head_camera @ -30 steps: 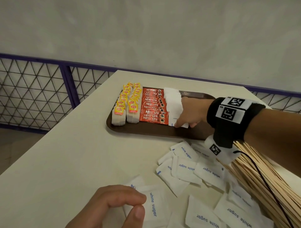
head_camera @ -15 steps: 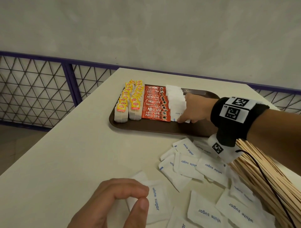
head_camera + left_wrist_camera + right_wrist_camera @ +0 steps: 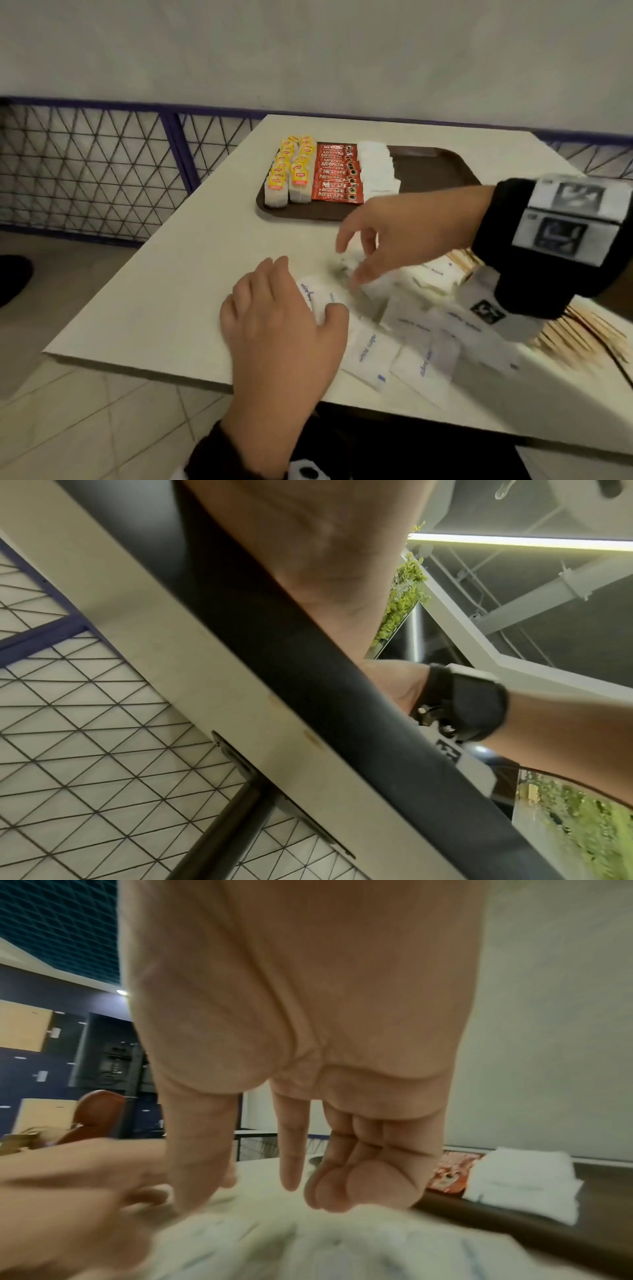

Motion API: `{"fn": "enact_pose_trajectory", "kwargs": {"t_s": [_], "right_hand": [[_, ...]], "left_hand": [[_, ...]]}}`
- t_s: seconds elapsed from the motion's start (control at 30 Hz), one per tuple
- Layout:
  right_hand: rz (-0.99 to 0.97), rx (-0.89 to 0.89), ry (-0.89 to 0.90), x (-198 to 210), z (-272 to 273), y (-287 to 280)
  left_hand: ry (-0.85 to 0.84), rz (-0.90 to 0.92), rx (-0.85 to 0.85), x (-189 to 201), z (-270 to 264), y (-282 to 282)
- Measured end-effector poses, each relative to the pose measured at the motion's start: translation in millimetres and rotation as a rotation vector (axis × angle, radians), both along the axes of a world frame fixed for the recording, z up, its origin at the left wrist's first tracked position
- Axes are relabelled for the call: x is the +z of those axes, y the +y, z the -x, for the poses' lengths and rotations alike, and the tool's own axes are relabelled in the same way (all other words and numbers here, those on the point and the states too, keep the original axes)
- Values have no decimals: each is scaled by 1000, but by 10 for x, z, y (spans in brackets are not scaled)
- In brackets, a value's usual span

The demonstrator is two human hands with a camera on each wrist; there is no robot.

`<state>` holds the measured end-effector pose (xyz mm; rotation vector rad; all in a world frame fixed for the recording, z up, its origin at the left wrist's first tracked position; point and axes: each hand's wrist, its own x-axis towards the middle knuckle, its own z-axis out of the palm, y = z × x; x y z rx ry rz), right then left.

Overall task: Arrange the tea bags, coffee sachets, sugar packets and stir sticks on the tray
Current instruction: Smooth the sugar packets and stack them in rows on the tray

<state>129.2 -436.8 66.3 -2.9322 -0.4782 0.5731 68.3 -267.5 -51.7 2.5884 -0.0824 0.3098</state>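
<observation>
Brown plastic tray (image 3: 428, 168), rounded corners, smooth raised rim, sits at far side of pale matte bench (image 3: 154, 301). On tray, left to right: two rows of paper tea bags (image 3: 291, 171) with yellow tags (tag print too small to read), overlapped rows running away from viewer; glossy red coffee sachets (image 3: 337, 176) marked "NESCAFE", long axes across the tray; a row of flat white sugar packets (image 3: 376, 168). Loose white sugar packets (image 3: 371, 353) scattered on near bench, blue "white sugar" print, partly blurred. Thin pale wooden stir sticks (image 3: 575, 334) fanned at right edge. Left hand (image 3: 281, 329) lies flat on one loose packet, fingers straight. Right hand (image 3: 387, 236) hovers over the pile, thumb and forefinger extended, other fingers (image 3: 342, 1191) curled, holding nothing.
</observation>
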Motion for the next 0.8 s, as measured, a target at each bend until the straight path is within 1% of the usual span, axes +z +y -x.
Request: {"fn": "enact_pose_trajectory", "kwargs": {"t_s": [0.1, 0.17, 0.2, 0.3, 0.43, 0.53, 0.6, 0.7, 0.8], "right_hand": [[40, 54, -34, -275, 151, 156], [28, 45, -65, -408, 180, 223], [11, 29, -77, -438, 191, 245], [-32, -11, -95, -453, 221, 263], [-95, -49, -131, -490, 255, 246], [-150, -34, -192, -537, 296, 244], [-226, -23, -239, -546, 326, 241], [-414, -61, -274, -510, 334, 206], [-725, -167, -222, -441, 345, 191]], "left_hand": [[88, -147, 8, 8, -27, -19], [90, -212, -5, -5, -50, -25], [83, -219, -5, -7, -59, -22], [26, -155, -19, -15, -62, 1], [-33, 45, -88, 47, -8, 14], [-11, 234, -161, 84, 30, 51], [-4, 393, -207, 75, 27, 81], [-8, 638, -241, 88, 25, 141], [39, 897, -265, 115, 30, 217]]}}
